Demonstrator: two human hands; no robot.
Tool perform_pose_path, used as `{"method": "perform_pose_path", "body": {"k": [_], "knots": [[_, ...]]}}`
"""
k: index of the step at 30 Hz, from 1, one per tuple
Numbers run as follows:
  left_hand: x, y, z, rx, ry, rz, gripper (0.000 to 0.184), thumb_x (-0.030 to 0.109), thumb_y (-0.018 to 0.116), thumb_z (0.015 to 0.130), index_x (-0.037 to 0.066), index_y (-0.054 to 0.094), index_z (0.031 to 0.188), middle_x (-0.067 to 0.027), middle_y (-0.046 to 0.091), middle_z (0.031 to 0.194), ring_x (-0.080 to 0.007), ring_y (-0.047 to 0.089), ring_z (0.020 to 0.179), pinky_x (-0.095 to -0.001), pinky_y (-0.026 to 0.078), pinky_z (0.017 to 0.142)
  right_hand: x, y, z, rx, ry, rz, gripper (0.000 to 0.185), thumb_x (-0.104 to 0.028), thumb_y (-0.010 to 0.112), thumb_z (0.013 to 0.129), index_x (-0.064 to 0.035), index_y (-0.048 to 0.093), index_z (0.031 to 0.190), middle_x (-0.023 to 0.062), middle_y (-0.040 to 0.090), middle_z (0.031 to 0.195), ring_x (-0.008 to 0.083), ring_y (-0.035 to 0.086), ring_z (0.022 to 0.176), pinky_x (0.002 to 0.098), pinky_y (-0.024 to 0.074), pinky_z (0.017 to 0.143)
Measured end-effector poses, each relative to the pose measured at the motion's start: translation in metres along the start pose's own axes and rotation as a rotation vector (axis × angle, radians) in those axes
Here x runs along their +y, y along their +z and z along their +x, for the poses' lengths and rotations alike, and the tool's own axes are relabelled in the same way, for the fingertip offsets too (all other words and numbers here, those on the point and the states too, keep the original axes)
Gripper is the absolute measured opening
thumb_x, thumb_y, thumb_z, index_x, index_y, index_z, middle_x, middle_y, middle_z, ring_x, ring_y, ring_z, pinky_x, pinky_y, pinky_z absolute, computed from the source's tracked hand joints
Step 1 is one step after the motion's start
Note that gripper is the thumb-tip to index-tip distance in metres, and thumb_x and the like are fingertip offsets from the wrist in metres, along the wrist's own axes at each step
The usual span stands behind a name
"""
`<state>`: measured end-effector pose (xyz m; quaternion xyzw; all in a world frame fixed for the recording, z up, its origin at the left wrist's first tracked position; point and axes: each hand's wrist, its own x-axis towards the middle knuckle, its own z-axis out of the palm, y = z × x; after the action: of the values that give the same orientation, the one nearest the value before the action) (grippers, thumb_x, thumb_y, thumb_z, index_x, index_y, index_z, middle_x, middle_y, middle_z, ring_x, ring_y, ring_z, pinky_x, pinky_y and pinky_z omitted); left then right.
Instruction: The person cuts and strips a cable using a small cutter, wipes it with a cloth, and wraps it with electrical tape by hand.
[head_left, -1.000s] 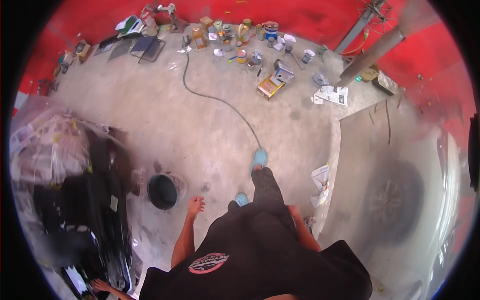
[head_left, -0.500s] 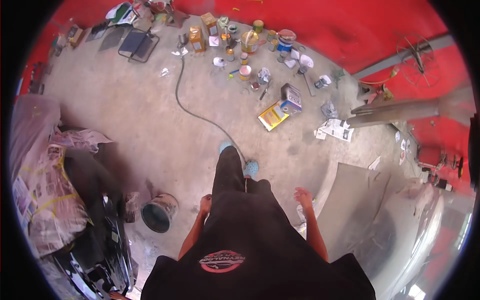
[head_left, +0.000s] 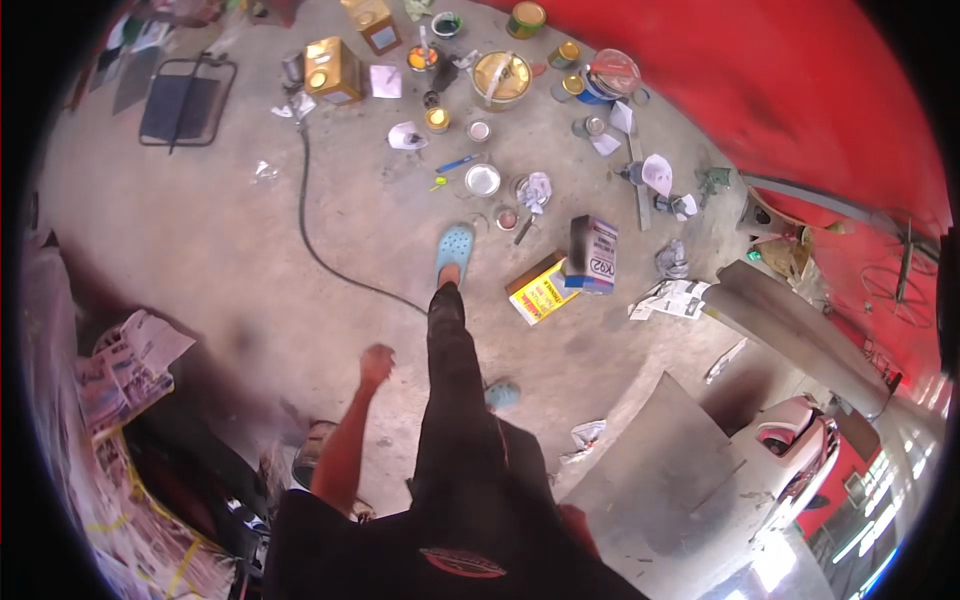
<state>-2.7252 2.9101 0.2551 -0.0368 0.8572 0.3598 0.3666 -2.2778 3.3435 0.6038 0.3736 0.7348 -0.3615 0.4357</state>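
Observation:
My left hand (head_left: 376, 366) swings forward above the concrete floor, left of my dark trouser leg. Its fingers are loosely bent and apart, with nothing visible in them. Only a small blurred part of my right hand (head_left: 572, 518) shows beside my shirt, its fingers hidden. One light blue clog (head_left: 455, 250) is stretched out ahead, and the other clog (head_left: 502, 394) is farther back. Beyond the front foot stand a white-topped can (head_left: 482, 180), a yellow rectangular tin (head_left: 542, 290) lying down and a blue-grey K92 tin (head_left: 593, 255).
A dark hose (head_left: 318, 250) curves across the floor on the left. Several paint cans, cups and two gold tins (head_left: 333, 72) stand ahead. On the right are newspaper (head_left: 672, 299) and grey panels (head_left: 660, 470). Plastic-covered car parts (head_left: 135, 500) lie left, near a bucket (head_left: 312, 450).
I have stepped forward toward the cans, one foot now ahead. My left hand has swung forward, while my right hand has dropped back mostly out of sight.

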Motion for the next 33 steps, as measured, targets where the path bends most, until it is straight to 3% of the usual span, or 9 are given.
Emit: {"method": "perform_pose_path", "body": {"k": [1, 5, 11, 12, 13, 16, 25, 28, 33], "knots": [[0.072, -0.034, 0.04, -0.075, -0.371, -0.189, 0.024, 0.021, 0.054, 0.092, 0.005, 0.072, 0.088, -0.013, 0.068, 0.068, -0.0237, 0.066, 0.056, -0.0406, 0.054, 0.054, -0.043, -0.015, -0.006, 0.015, 0.394, 0.325, 0.032, -0.028, 0.061, 0.097, 0.0, 0.072, 0.107, 0.0107, 0.071, 0.082, 0.0132, 0.066, 0.071, 0.029, 0.0539, 0.062], [0.099, -0.03, 0.211, -0.113, -0.118, -0.024, 0.025, 0.026, 0.056, 0.091, 0.006, 0.07, 0.09, -0.0171, 0.071, 0.084, -0.0319, 0.07, 0.077, -0.0459, 0.056, 0.07, -0.172, -0.079, -0.014, 0.054, 0.785, 0.71, 0.032, -0.026, 0.058, 0.098, 0.002, 0.071, 0.109, 0.0095, 0.07, 0.082, 0.0154, 0.065, 0.068, 0.028, 0.0522, 0.061], [0.163, 0.02, 0.455, -0.188, 0.082, 0.426, 0.027, 0.023, 0.049, 0.095, 0.005, 0.069, 0.094, -0.0225, 0.069, 0.102, -0.0424, 0.066, 0.1, -0.0534, 0.053, 0.088, -0.214, -0.089, -0.023, 0.051, 0.937, 0.691, 0.027, -0.022, 0.06, 0.098, -0.0012, 0.073, 0.107, 0.0052, 0.068, 0.076, 0.0095, 0.059, 0.061, 0.0238, 0.0462, 0.055], [0.175, 0.03, 0.492, -0.152, 0.094, 0.493, 0.028, 0.024, 0.049, 0.096, 0.003, 0.068, 0.097, -0.0233, 0.069, 0.104, -0.0423, 0.066, 0.1, -0.053, 0.053, 0.089, -0.121, -0.027, -0.072, 0.09, 0.83, 0.79, 0.025, -0.022, 0.061, 0.096, -0.0026, 0.072, 0.108, 0.0044, 0.066, 0.074, 0.0112, 0.058, 0.059, 0.0253, 0.0455, 0.053], [0.178, 0.043, 0.527, -0.097, 0.107, 0.459, 0.029, 0.025, 0.049, 0.097, 0.004, 0.067, 0.1, -0.0233, 0.069, 0.104, -0.0421, 0.066, 0.1, -0.0531, 0.053, 0.09, -0.177, -0.077, -0.058, -0.209, 0.452, 0.285, 0.046, -0.025, 0.077, 0.089, -0.0073, 0.064, 0.129, 0.0166, 0.071, 0.109, 0.0175, 0.068, 0.077, 0.0303, 0.057, 0.074], [0.209, 0.075, 0.587, 0.017, -0.048, 0.343, 0.028, 0.024, 0.049, 0.097, 0.008, 0.068, 0.109, -0.0198, 0.069, 0.111, -0.0411, 0.064, 0.106, -0.052, 0.052, 0.092, -0.222, -0.103, -0.003, -0.12, 0.707, 0.352, 0.044, -0.025, 0.075, 0.089, -0.0073, 0.064, 0.127, 0.0159, 0.07, 0.106, 0.0175, 0.067, 0.075, 0.0302, 0.0559, 0.072], [0.163, 0.117, 0.576, 0.224, 0.204, 0.597, 0.032, 0.014, 0.065, 0.087, 0.008, 0.06, 0.118, -0.0151, 0.063, 0.11, -0.0373, 0.063, 0.105, -0.048, 0.053, 0.087, -0.22, -0.157, 0.088, -0.003, 0.859, 0.34, 0.038, -0.024, 0.072, 0.089, -0.0072, 0.064, 0.122, 0.0137, 0.067, 0.099, 0.0173, 0.063, 0.069, 0.0297, 0.0526, 0.065], [0.17, 0.075, 0.506, 0.12, 0.114, 0.278, 0.031, 0.017, 0.055, 0.095, 0.005, 0.048, 0.123, -0.0244, 0.063, 0.11, -0.0446, 0.064, 0.097, -0.0529, 0.053, 0.082, -0.201, -0.19, 0.121, 0.009, 0.754, 0.296, 0.036, -0.023, 0.071, 0.089, -0.0072, 0.065, 0.121, 0.013, 0.066, 0.096, 0.0172, 0.062, 0.067, 0.0296, 0.0515, 0.063], [0.163, 0.017, 0.345, 0.083, 0.031, 0.342, 0.049, 0.036, 0.044, 0.1, 0.009, 0.044, 0.14, -0.0245, 0.067, 0.104, -0.0441, 0.068, 0.088, -0.057, 0.054, 0.074, -0.179, -0.24, 0.19, 0.071, 0.536, 0.266, 0.033, -0.023, 0.069, 0.09, -0.0072, 0.065, 0.118, 0.0118, 0.065, 0.092, 0.0171, 0.06, 0.064, 0.0293, 0.0496, 0.059]]}}
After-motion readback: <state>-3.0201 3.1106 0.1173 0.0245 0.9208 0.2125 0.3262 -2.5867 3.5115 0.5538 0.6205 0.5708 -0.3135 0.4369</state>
